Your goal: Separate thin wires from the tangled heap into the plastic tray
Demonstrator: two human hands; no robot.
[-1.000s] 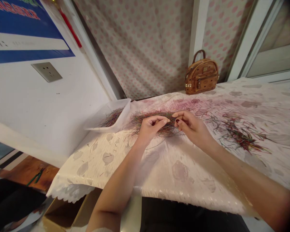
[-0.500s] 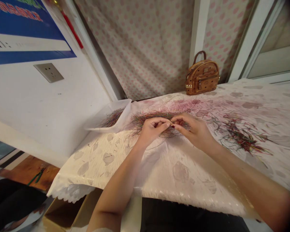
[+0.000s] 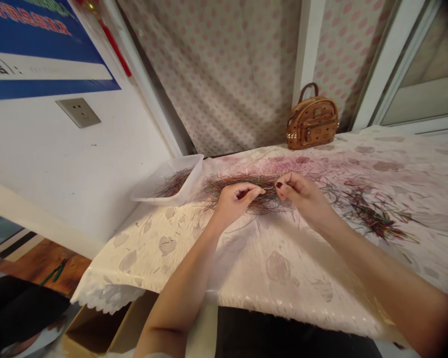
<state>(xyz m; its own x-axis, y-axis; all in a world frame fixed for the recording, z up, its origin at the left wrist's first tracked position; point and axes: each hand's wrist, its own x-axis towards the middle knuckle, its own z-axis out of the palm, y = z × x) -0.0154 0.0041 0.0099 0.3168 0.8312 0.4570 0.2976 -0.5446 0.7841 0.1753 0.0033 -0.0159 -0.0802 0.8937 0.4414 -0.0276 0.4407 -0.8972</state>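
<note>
A tangled pile of thin coloured wires (image 3: pixel 231 182) lies on the pale patterned tablecloth (image 3: pixel 269 263). My left hand (image 3: pixel 234 199) rests at the pile's front edge, fingers curled and pinched on a few strands. My right hand (image 3: pixel 299 194) hovers just right of it, thumb and forefinger pinched on a thin strand that runs between the two hands. A second, looser heap of wires (image 3: pixel 373 216) is spread out to the right of my right hand.
A clear plastic tray (image 3: pixel 160 191) holding more wires sits at the table's left edge against the white wall. A small brown handbag (image 3: pixel 312 119) stands at the back by the dotted curtain. The table's front edge hangs over a cardboard box (image 3: pixel 93 333).
My hands met over the pile half a second ago; now the right hand has drawn away to the right, pinching a strand. The left hand stays put.
</note>
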